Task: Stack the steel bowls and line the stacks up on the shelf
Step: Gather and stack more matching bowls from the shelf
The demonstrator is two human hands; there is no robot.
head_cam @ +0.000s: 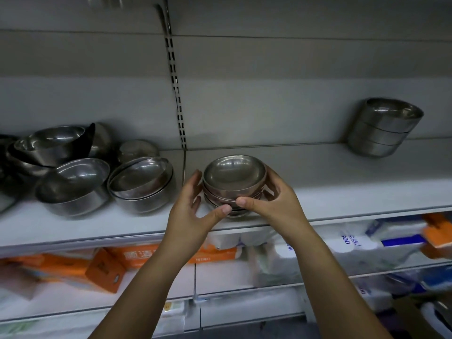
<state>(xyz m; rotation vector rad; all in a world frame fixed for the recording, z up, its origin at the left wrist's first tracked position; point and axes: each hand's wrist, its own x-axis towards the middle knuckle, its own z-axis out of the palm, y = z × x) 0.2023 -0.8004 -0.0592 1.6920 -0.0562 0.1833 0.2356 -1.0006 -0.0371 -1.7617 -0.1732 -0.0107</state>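
Head view is showing a small stack (233, 184) of steel bowls sitting at the centre of the frame, on the shelf (342, 182) near its front edge. Curving round its left side, the left hand (193, 211) is touching the lower bowls with its thumb. Wrapping the right side, the right hand (276, 204) is pressing its thumb on the front. Loose bowls (97, 174) are lying jumbled at left, and a second stack (384, 128) is standing at upper right.

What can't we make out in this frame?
Head view: bowl count in the small stack; left hand and right hand cover its lower bowls.
Head view: loose bowls at left, cut off by the frame edge.
Head view: packages below, print mostly blurred.
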